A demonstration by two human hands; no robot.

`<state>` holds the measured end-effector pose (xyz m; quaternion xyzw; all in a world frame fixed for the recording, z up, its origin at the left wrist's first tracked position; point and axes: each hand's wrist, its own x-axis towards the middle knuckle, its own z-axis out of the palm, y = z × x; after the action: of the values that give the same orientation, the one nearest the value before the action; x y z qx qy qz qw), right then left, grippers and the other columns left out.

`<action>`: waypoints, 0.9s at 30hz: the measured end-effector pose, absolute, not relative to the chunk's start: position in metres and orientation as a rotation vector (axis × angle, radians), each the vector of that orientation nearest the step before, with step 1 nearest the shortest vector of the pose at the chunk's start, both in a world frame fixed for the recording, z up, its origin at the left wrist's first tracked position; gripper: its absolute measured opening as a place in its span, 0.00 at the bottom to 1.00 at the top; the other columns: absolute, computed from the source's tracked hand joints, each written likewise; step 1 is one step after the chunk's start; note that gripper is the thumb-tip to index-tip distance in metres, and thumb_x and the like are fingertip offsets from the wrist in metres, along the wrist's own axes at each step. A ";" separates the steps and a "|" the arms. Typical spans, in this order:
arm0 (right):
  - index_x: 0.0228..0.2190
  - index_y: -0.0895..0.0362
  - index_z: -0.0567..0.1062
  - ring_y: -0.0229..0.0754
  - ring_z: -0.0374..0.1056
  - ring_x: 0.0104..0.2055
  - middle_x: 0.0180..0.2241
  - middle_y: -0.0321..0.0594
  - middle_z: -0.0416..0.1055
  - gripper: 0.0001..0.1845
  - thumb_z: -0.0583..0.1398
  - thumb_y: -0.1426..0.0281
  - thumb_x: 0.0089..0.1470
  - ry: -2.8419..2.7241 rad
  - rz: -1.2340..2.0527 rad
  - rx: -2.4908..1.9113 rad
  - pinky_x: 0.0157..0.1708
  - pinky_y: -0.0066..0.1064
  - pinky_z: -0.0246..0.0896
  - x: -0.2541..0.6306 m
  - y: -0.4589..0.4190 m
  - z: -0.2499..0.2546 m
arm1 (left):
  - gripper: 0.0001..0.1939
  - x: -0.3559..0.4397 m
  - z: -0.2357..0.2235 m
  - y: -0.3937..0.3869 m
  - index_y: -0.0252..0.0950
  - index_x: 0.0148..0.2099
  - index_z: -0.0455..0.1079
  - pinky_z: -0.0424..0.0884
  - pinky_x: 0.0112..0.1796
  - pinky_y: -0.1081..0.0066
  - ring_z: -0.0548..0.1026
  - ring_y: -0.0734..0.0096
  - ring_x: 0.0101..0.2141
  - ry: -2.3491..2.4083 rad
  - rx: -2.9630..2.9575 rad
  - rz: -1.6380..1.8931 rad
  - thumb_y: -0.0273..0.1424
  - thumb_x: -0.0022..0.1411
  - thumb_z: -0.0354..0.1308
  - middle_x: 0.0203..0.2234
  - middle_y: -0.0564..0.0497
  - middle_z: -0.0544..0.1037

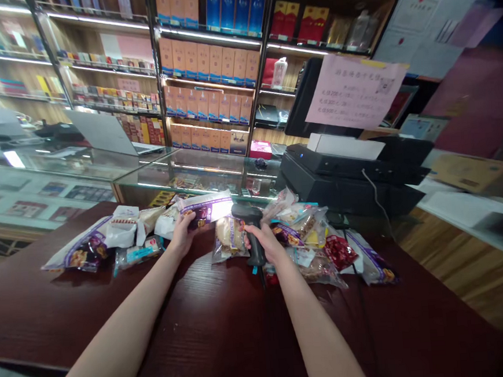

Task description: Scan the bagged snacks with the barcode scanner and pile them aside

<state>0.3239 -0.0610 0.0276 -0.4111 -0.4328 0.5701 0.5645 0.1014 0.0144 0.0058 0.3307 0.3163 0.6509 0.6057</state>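
My left hand (183,233) grips a purple and white snack bag (205,208) by its left end, raised a little above the table. A bright light falls on the bag's right end. My right hand (262,240) is wrapped round the handle of a black barcode scanner (253,235), whose head points left toward that bag. Just behind the scanner lies a clear packet with a round, pale food item (228,237). Left of my left hand is a pile with a large purple and white bag (88,248) and a white pouch (123,226). Right of the scanner, several snack packets (300,225) are heaped.
The dark wooden table (218,324) meets a glass counter (184,170) at the back. A black printer-like machine (341,172) stands at right beside a screen with a pink notice (354,90). An open laptop (103,133) sits at back left. Shelves of boxes (210,58) line the wall.
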 end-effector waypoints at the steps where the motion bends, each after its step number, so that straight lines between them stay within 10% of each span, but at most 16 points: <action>1: 0.34 0.59 0.73 0.33 0.62 0.18 0.25 0.36 0.72 0.15 0.66 0.65 0.44 -1.014 1.347 -0.956 0.16 0.25 0.57 0.324 -0.061 0.028 | 0.22 0.102 0.006 0.014 0.40 0.46 0.68 0.74 0.30 0.74 0.75 0.71 0.35 0.746 0.798 1.512 0.33 0.47 0.67 0.36 0.54 0.76; 15: 0.35 0.58 0.73 0.35 0.61 0.18 0.19 0.33 0.68 0.13 0.65 0.65 0.47 -1.032 1.319 -0.879 0.17 0.25 0.56 0.328 -0.067 0.028 | 0.30 0.075 0.024 0.009 0.34 0.63 0.61 0.58 0.59 0.55 0.64 0.52 0.57 1.590 1.849 2.025 0.32 0.59 0.56 0.55 0.38 0.65; 27: 0.32 0.58 0.73 0.36 0.62 0.20 0.19 0.34 0.69 0.14 0.65 0.61 0.48 -1.171 1.174 -1.010 0.20 0.27 0.58 0.339 -0.091 0.060 | 0.22 0.067 0.031 -0.005 0.27 0.54 0.70 0.52 0.57 0.40 0.61 0.33 0.59 2.274 2.421 0.867 0.27 0.57 0.53 0.54 0.29 0.69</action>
<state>0.3388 -0.0908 0.0605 -0.4294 -0.4978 0.4991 0.5645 0.0667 -0.0055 0.0314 0.6979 0.6554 0.2498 -0.1450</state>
